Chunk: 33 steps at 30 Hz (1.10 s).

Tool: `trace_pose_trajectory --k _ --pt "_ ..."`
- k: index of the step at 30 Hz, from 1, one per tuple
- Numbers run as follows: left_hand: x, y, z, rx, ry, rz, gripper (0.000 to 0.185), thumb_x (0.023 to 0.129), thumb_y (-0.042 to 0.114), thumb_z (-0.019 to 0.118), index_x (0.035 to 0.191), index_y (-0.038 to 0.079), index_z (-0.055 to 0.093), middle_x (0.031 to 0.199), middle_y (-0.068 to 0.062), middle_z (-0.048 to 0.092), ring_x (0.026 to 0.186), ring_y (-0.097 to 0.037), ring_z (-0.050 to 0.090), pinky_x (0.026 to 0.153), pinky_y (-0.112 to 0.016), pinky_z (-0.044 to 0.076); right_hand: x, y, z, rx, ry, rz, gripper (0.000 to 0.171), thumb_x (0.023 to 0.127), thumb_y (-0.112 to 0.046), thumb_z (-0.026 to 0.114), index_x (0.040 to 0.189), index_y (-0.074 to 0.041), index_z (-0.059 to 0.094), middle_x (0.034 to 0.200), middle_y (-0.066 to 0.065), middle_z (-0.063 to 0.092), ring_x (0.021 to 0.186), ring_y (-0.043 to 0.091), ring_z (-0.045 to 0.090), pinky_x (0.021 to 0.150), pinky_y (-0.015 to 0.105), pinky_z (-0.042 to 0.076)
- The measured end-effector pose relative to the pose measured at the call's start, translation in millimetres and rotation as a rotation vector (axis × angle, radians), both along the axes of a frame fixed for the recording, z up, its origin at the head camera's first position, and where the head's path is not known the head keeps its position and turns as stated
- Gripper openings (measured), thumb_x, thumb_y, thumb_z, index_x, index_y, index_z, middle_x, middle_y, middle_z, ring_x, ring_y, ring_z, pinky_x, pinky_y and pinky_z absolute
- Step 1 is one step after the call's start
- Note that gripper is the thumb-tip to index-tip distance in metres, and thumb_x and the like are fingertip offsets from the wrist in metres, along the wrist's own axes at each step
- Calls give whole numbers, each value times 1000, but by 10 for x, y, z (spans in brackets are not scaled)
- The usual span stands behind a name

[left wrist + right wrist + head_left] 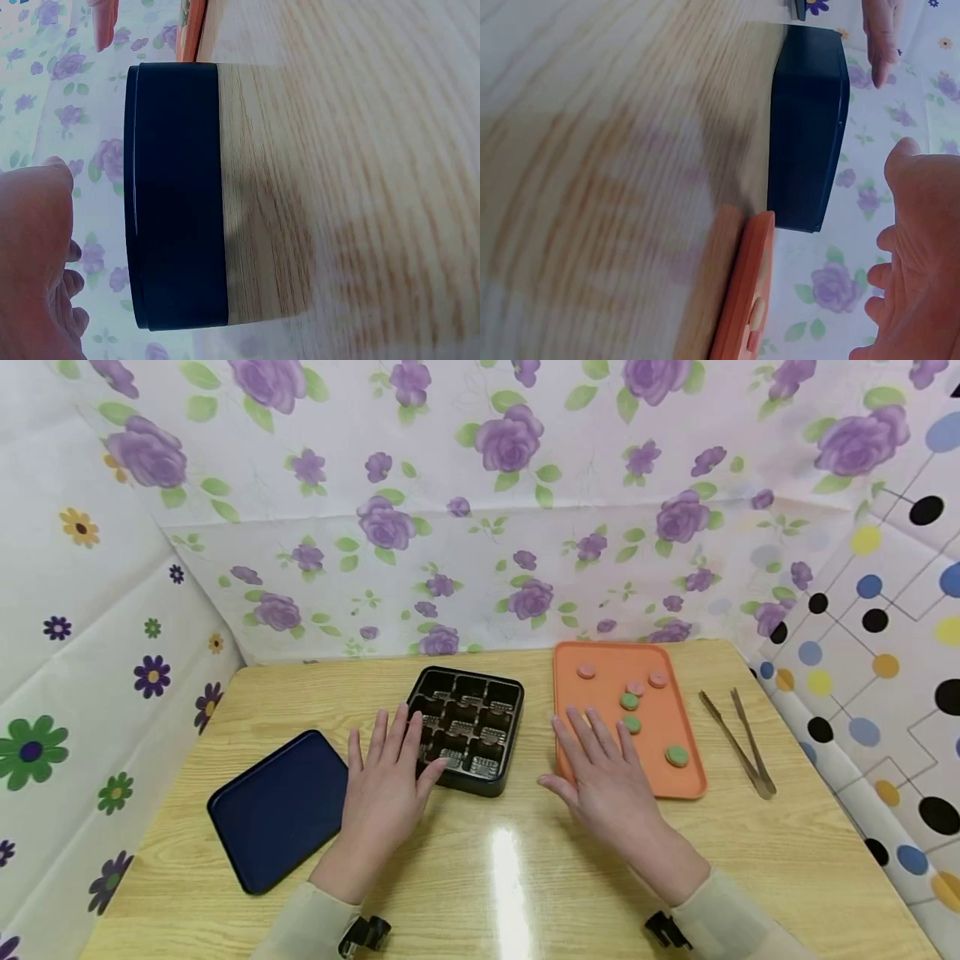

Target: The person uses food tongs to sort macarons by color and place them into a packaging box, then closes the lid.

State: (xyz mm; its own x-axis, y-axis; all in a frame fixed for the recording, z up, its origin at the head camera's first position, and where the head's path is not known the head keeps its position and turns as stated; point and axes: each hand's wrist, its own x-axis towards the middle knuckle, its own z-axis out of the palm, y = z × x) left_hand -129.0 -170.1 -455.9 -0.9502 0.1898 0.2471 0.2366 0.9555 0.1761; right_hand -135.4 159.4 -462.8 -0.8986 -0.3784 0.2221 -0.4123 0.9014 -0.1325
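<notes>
Both hands lie flat and low over the wooden table, palms down, fingers straight and spread a little apart, holding nothing. The left hand sits at the near left corner of the black compartment tray, its fingertips at or over that tray's edge, with the dark blue lid lying flat just to its left. The right hand rests over the near left part of the orange tray, its fingers reaching onto the tray's surface. On that tray lie six small round discs: three pink ones toward the far end, three green ones nearer, the closest green disc just right of the right fingertips. A pair of metal tongs lies on the table to the right of the orange tray, untouched. The compartments of the black tray look unfilled by any disc. This reads as a resting pose at the very start of the work, with nothing yet picked up. A sensible next move would be for the right hand to shift right to the tongs and close on them, or to pinch a disc directly, then carry it left to a compartment.
</notes>
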Motion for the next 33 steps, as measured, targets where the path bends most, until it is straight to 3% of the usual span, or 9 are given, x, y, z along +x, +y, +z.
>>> trace_pose_trajectory --k 22,28,33 --pt "-28 -106 24 108 -52 46 80 117 62 40 178 12 22 184 -13 13 170 -36 5 132 -68 0 -36 61 51 10 -2 -5 88 111 -62 57 178 -15 24 183 12 18 168 39 17 132 69 11" --pt "-59 -98 -5 170 -36 31 79 118 58 43 177 8 26 184 -16 14 169 -39 7 132 -69 4 -35 82 85 -3 -17 -12 88 112 -60 57 179 -15 21 183 14 19 168 38 14 132 68 8" --pt "-91 -148 4 219 -68 26 80 118 58 41 177 7 24 183 -17 13 169 -38 7 133 -67 11 -44 69 103 -3 -31 -15 89 112 -59 58 179 -16 19 183 13 18 168 38 14 133 68 7"
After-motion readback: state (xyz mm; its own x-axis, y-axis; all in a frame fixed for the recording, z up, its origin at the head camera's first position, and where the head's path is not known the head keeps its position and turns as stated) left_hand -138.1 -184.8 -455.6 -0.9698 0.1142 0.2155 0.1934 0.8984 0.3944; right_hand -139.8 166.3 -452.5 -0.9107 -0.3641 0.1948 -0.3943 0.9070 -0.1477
